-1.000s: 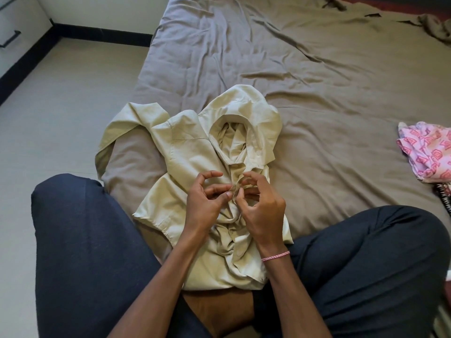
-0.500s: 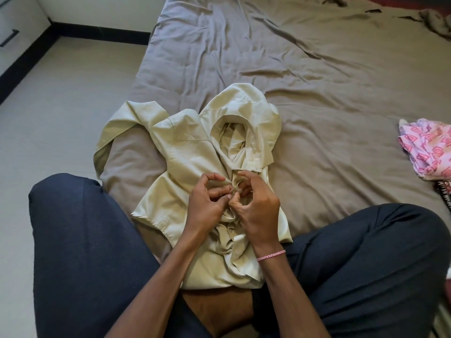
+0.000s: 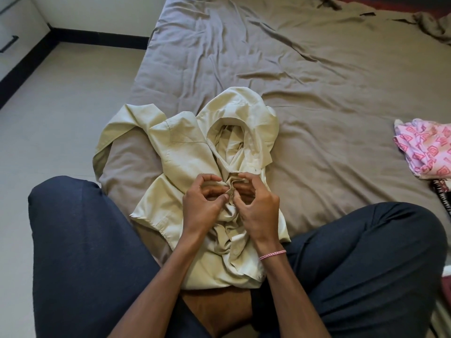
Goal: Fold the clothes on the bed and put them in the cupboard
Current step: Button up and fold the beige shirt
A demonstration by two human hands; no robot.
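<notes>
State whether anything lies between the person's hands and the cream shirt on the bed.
Nothing visible does. The left hand and the right hand both pinch the shirt at its front opening, with their fingertips in the cloth. The shirt lies crumpled on the bed.

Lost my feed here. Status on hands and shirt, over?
Left hand and right hand both pinching cream shirt at its front. Shirt crumpled on bed, unfolded. Pink garment lies apart, right; nothing in the way.
</notes>
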